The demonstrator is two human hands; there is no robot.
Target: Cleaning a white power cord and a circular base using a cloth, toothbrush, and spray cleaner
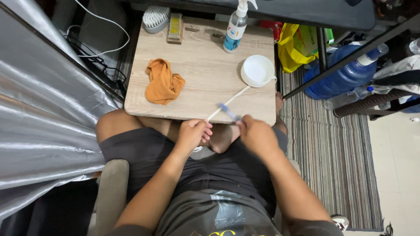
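My left hand [192, 133] pinches the near end of a long white lace [229, 101] at the front edge of a small wooden table [205, 74]. The lace runs diagonally up to a white bowl [257, 70] at the table's right side. My right hand [257, 135] grips a blue toothbrush [229, 111], blurred, with its head against the lace close to the left hand. Both hands hover over my lap, just in front of the table edge.
An orange cloth [163, 82] lies crumpled on the table's left. At the back stand a spray bottle [235, 27] and two scrub brushes [156, 18]. A large blue water bottle [339, 72], a yellow bag [294, 46] and a striped rug [332, 144] are at right; grey curtain [39, 113] at left.
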